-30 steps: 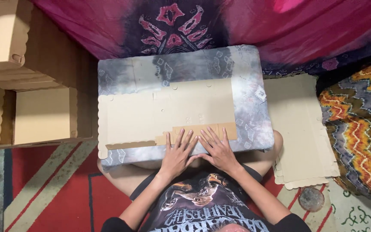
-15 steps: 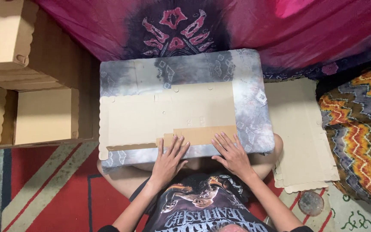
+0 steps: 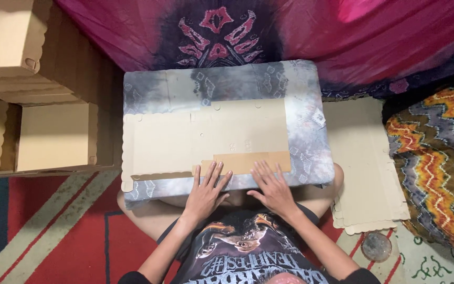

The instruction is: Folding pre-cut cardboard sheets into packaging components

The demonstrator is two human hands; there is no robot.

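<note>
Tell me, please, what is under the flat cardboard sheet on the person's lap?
Under the flat cardboard sheet lies a grey patterned cushion, showing around its edges. The cushion rests on the person's legs. The covered part of the cushion cannot be seen.

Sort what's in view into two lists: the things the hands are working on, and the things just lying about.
In hand:
- left hand and right hand, flat at the near edge
- flat cardboard sheet with its folded-over brown flap
- grey cushion under the sheet

Lying about:
- stack of flat sheets on the right
- folded boxes on the left
- patterned pillow
- round glass object on the floor
</note>
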